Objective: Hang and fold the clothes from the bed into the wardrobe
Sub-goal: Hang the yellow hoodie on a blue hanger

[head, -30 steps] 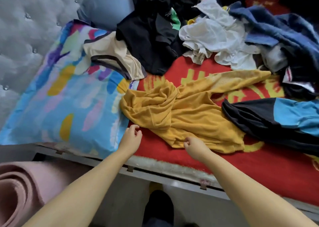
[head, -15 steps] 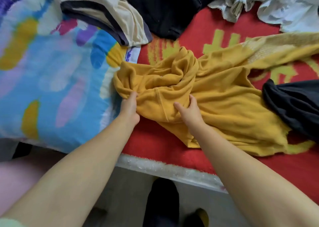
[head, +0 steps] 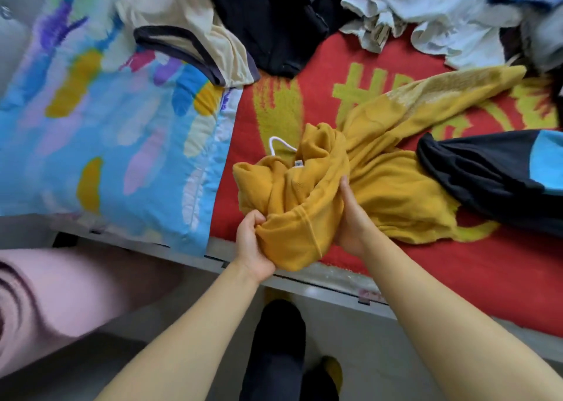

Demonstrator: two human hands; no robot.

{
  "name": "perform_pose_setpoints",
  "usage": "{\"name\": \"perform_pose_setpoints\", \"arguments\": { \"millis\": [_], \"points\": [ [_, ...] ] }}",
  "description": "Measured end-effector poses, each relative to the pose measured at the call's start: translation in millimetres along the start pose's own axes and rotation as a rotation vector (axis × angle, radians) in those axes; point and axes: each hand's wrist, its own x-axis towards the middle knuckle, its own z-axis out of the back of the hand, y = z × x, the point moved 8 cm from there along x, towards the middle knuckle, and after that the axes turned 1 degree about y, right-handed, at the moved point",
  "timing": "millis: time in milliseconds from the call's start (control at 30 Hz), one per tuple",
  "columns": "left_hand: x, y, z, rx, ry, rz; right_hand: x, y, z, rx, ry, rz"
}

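Left hand, right hand grip yellow hoodie; fingertips buried.

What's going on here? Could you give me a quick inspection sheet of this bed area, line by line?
Surface: red blanket with yellow pattern, covering the bed.
Job's things: mustard hoodie, bunched at its near end, sleeve trailing right; white drawstring showing.
Clutter: black garment, cream top, white clothes, black-and-blue garment, colourful pillow.
Hands: left hand and right hand both grip the hoodie.
Cables: nothing seen.
Surroundings: pink roll on the floor, tufted headboard.
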Motion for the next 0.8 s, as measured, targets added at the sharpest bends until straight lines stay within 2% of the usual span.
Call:
{"name": "perform_pose_setpoints", "arguments": {
  "millis": [200, 333, 500, 567, 600, 667, 700, 767, 800],
  "points": [
    [-80, 18, -13, 0.116, 0.209, -0.104, -91, 6, -19, -0.091, 0.090, 0.032],
    [-155, 44, -22, 0.192, 0.339, -0.234, -165, 7, -36, -0.126, 0.198, 0.170],
    [-247, 102, 5, 0.380, 0.367, -0.311, -262, 10, -30, -0.385, 0.323, 0.330],
    [-277, 113, 28, 0.400, 0.294, -0.330, -300, 11, -30, -0.534, 0.384, 0.365],
    [-293, 110, 42, 0.371, 0.222, -0.389, -320, 11, -32, -0.640, 0.414, 0.380],
    [-332, 90, 66, 0.289, 0.040, -0.621, -361, 7, -42, -0.882, 0.482, 0.382],
    [-355, 78, 68, 0.344, -0.014, -0.754, -379, 4, -49, -1.003, 0.520, 0.375],
    [-392, 67, 43, 0.665, 0.020, -0.959, -410, -5, -64, -1.210, 0.566, 0.353],
    [-409, 72, 25, 0.851, 0.066, -0.984, -425, -11, -73, -1.305, 0.586, 0.338]
  ]
}}
